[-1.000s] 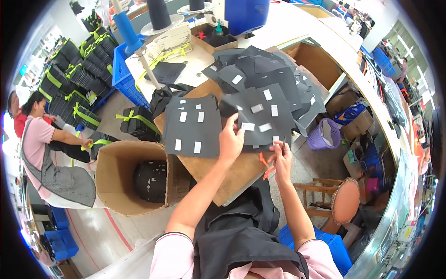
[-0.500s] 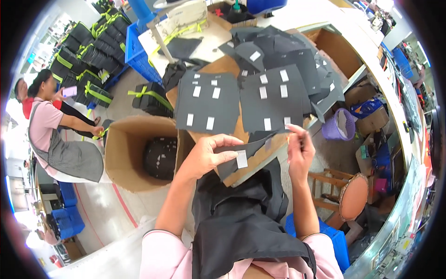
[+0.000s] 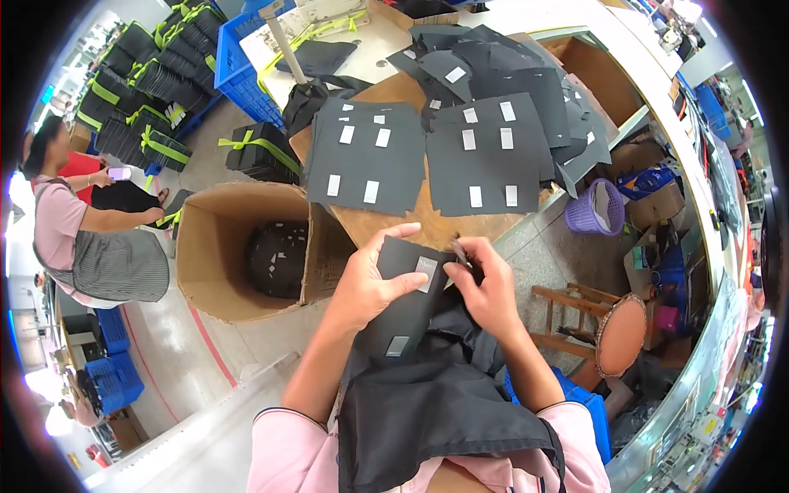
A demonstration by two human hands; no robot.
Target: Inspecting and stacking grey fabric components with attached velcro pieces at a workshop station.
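Observation:
My left hand (image 3: 367, 286) grips a black panel (image 3: 401, 316) with its thumb on the front, over the edge of a white label (image 3: 426, 273). The panel is tilted above my apron, and a second white label (image 3: 398, 346) shows near its lower end. Close against its right edge is my right hand (image 3: 488, 287), thumb and fingers pinched around a small dark thing whose kind I cannot tell. Beyond my hands, two stacks of black panels with white labels, a left one (image 3: 362, 156) and a right one (image 3: 490, 164), lie side by side on a brown board (image 3: 394, 223).
Loose black pieces (image 3: 509, 62) are heaped behind the stacks. An open cardboard box (image 3: 205, 271) with black pieces inside stands at left. To the right are a purple basket (image 3: 585, 215) and a round stool (image 3: 621, 335). A person (image 3: 78, 222) sits at far left.
The panel has turned from nearly edge-on to face me and come lower, uncovering its second label. My right hand has moved left and down to the panel's edge, with its fingers closed.

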